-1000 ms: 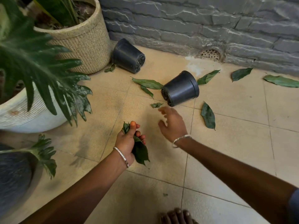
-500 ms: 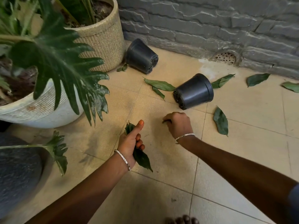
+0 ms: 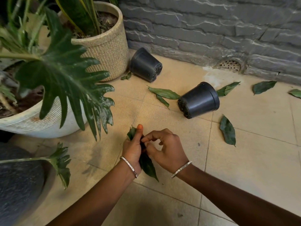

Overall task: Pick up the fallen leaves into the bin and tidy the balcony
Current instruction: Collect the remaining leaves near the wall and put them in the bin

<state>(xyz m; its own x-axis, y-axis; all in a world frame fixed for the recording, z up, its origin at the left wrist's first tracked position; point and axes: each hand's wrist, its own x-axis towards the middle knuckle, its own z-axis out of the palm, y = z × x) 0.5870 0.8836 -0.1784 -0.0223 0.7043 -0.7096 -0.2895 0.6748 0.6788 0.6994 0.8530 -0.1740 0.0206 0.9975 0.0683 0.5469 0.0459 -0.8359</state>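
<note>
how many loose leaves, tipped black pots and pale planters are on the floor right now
loose leaves: 7
tipped black pots: 2
pale planters: 2
total: 11
bunch of leaves in the left hand not counted

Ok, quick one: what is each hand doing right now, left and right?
Left hand: closed, gripping a bunch of leaves.
Right hand: closed, fingers pinching the same bunch of leaves.
</note>
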